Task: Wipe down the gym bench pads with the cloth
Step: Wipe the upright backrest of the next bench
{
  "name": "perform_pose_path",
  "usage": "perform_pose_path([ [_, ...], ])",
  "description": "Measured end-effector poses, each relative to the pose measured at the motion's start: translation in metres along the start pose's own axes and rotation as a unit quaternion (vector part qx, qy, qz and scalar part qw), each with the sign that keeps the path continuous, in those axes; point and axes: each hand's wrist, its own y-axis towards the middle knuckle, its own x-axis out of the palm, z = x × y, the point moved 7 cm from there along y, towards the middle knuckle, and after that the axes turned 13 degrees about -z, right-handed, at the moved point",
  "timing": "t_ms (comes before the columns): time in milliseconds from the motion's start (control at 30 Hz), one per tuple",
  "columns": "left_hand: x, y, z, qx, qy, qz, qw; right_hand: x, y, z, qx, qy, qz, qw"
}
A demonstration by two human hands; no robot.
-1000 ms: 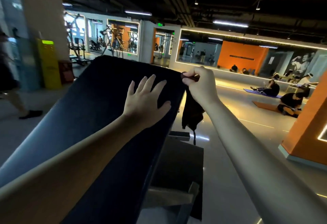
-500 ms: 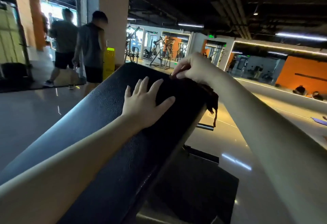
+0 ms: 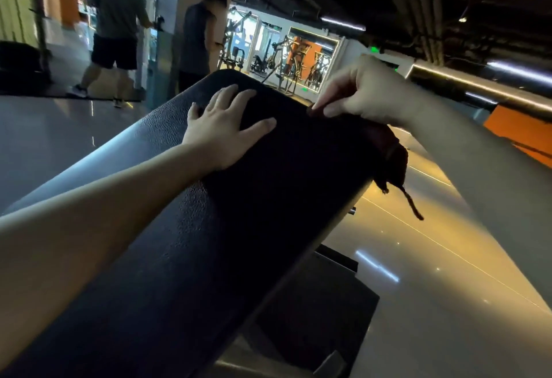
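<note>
The cloth [image 3: 391, 156] hangs limp over the bench pad [image 3: 239, 228] edge, its top pinched by the right hand [image 3: 361, 94]. The left hand [image 3: 222, 131] lies flat, fingers spread. Soft and light, it looks better bunched in the palm.

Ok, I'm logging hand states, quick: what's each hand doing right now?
Left hand: open, fingers spread flat on the bench pad.
Right hand: closed, pinching the dark cloth at the pad's right edge.

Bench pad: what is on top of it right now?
The left hand lies flat on the bench pad; the right hand pinches a dark cloth draped over its right edge. The pad surface beneath them is hidden.
</note>
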Motion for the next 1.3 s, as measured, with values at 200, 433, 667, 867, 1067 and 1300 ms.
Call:
perform_pose_path([
  [200, -0.002, 0.005, -0.005, 0.013, -0.034, 0.033, 0.999, 0.008, 0.073, -0.018, -0.002, -0.01, -0.012, 1.0],
  [433, -0.023, 0.027, -0.033, -0.014, 0.051, 0.039, 0.998, 0.015, 0.152, -0.036, -0.023, -0.016, -0.032, 0.999],
  [667, -0.003, 0.029, -0.042, -0.023, 0.024, -0.019, 0.999, 0.025, 0.202, -0.038, 0.002, 0.003, 0.005, 1.0],
  [867, -0.002, 0.026, -0.042, -0.015, 0.023, -0.017, 0.999, 0.016, 0.182, -0.034, -0.018, 0.021, -0.063, 0.998],
  [1067, 0.0, 0.027, -0.041, -0.021, 0.033, -0.019, 0.999, 0.021, 0.2, -0.038, -0.022, 0.009, -0.049, 0.999],
  [1300, -0.002, 0.028, -0.042, -0.016, 0.028, -0.023, 0.999, 0.016, 0.169, -0.035, -0.044, 0.001, -0.065, 0.997],
])
